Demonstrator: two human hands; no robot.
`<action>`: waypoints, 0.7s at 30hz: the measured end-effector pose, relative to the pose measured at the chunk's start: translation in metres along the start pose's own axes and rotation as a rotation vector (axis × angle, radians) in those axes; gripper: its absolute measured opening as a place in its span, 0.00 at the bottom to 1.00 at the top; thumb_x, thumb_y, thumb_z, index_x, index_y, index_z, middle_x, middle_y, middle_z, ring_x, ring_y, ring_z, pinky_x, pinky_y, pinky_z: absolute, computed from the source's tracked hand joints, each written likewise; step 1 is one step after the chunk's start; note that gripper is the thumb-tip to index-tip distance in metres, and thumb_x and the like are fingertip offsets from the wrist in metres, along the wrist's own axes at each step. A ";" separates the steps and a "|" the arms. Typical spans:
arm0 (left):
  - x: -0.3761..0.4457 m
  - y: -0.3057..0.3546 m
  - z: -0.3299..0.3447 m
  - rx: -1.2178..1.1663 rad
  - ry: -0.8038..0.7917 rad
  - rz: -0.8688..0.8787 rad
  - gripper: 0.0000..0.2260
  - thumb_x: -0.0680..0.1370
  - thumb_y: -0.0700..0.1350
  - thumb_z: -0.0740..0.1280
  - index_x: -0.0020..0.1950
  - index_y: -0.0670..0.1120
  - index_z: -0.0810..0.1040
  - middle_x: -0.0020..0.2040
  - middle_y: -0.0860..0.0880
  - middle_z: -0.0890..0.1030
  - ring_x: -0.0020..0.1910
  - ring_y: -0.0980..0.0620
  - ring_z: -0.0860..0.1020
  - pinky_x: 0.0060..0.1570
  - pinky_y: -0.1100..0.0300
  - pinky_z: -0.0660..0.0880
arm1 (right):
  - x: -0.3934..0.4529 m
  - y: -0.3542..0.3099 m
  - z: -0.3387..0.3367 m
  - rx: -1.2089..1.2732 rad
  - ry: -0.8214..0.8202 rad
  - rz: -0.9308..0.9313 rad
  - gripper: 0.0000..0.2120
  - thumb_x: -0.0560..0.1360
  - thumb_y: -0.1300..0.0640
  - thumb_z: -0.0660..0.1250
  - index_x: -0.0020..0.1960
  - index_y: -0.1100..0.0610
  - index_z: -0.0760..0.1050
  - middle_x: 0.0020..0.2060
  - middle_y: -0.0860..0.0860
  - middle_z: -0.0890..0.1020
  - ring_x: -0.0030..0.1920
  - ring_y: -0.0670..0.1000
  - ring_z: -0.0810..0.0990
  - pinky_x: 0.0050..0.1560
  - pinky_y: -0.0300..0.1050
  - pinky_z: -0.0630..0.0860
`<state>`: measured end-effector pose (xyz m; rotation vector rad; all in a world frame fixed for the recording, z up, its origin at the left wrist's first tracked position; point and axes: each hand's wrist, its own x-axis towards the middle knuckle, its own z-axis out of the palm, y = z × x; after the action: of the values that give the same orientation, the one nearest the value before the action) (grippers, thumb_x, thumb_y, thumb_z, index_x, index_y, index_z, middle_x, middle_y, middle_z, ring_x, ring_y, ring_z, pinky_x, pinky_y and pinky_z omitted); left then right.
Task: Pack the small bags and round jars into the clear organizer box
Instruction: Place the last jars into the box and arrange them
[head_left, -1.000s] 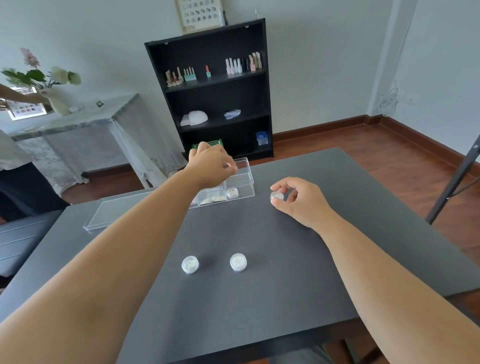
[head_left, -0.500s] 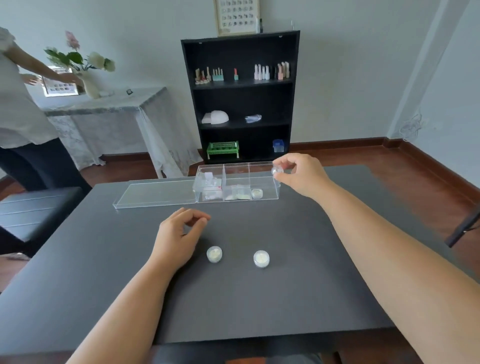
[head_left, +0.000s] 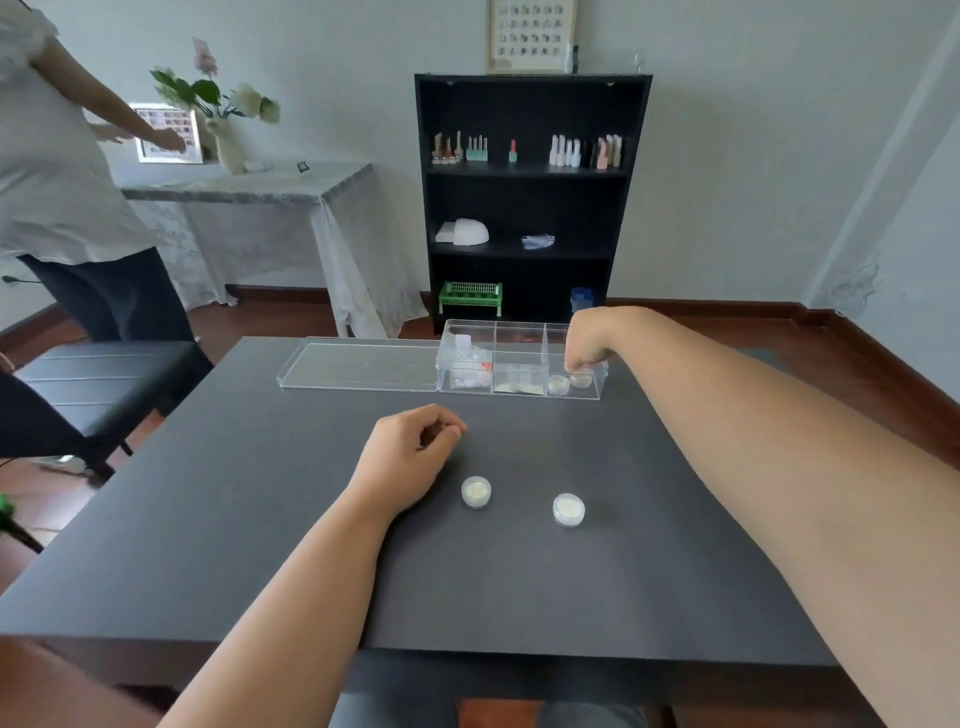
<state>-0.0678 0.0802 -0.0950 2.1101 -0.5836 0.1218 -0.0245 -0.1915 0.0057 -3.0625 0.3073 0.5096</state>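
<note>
The right hand (head_left: 587, 345) reaches down into the rightmost compartment of the clear organizer box (head_left: 521, 359), its grip pinched on a round jar (head_left: 580, 379); a second jar (head_left: 558, 384) sits just left of it. The left hand (head_left: 410, 457) rests loosely curled and empty on the table (head_left: 260, 519), two loose jars (head_left: 476, 491) just to its right.

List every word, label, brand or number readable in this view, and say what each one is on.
None can be read.
Wall chart: rows of small marks, too small to read.
Framed sheet on the side table: blurred.
Bag in the organizer box: a red mark, no legible letters.
Jars on the table: no label visible.
</note>
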 end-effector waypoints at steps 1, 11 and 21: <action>0.000 0.000 0.000 -0.002 -0.003 -0.005 0.07 0.75 0.45 0.67 0.41 0.56 0.81 0.31 0.54 0.79 0.30 0.59 0.74 0.32 0.68 0.70 | 0.000 -0.003 -0.001 -0.008 -0.008 0.016 0.10 0.75 0.55 0.66 0.47 0.63 0.79 0.41 0.54 0.78 0.41 0.54 0.76 0.41 0.45 0.73; -0.001 0.001 0.000 0.003 -0.006 -0.017 0.07 0.75 0.45 0.66 0.40 0.56 0.80 0.31 0.51 0.79 0.32 0.55 0.76 0.36 0.64 0.72 | -0.017 0.002 -0.004 0.235 -0.023 0.056 0.16 0.80 0.51 0.57 0.53 0.56 0.82 0.46 0.52 0.86 0.42 0.49 0.77 0.42 0.42 0.71; -0.013 0.008 -0.004 -0.024 -0.141 0.032 0.04 0.75 0.49 0.68 0.44 0.58 0.81 0.37 0.59 0.80 0.33 0.60 0.75 0.37 0.68 0.71 | -0.103 0.005 0.025 0.517 0.279 -0.275 0.04 0.71 0.42 0.67 0.44 0.38 0.79 0.42 0.41 0.82 0.40 0.40 0.78 0.37 0.37 0.70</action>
<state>-0.0821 0.0842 -0.0906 2.0986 -0.6992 -0.0161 -0.1293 -0.1758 0.0158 -2.5984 0.0107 -0.0162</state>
